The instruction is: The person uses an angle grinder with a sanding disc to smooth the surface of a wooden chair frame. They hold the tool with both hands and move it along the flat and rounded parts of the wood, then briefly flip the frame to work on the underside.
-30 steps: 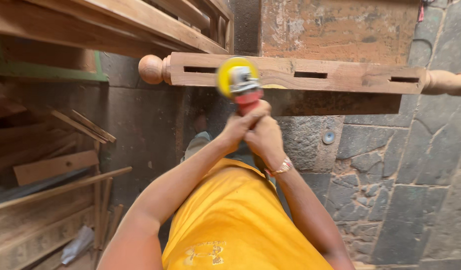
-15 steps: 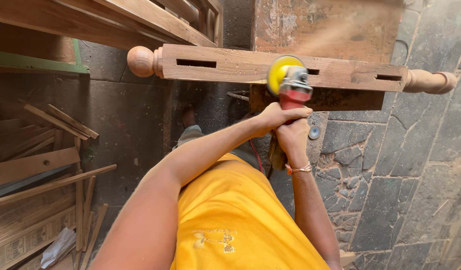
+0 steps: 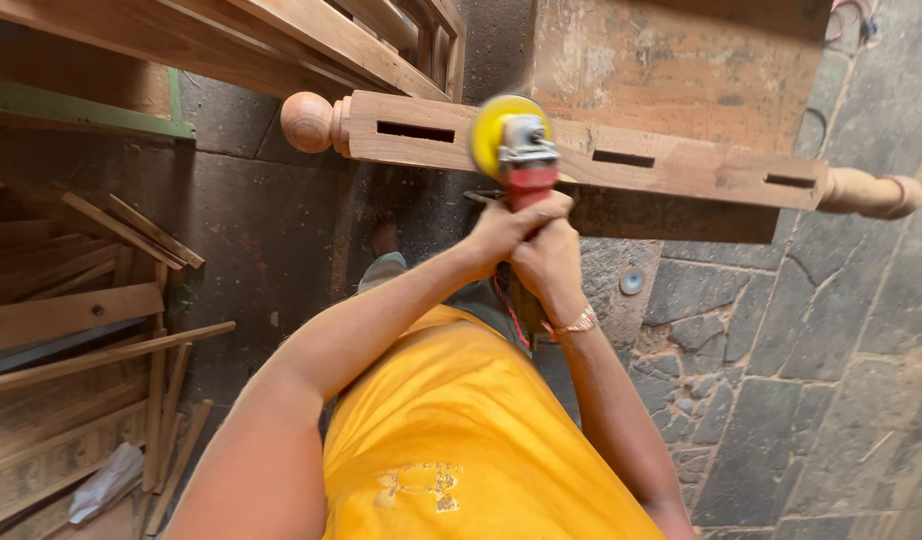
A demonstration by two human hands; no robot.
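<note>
Gripping a grinder with both hands: my left hand wraps its red body from the left, fingers clenched round it, and my right hand clasps just below, fingers closed on the same handle, a bracelet at that wrist. The grinder points away from me, its yellow disc set against the near face of a wooden post.

Post: lies crosswise, raised off the floor, squared along its middle, with four narrow slots in the face; a turned ball ends it on the left, a turned round end on the right. The disc sits between the first and third slots.

Beyond the post: a reddish slab. Upper left: long timber frames. Left: a heap of wood offcuts and slats. Right and below: stone paving. Nearest me: my yellow shirt.
</note>
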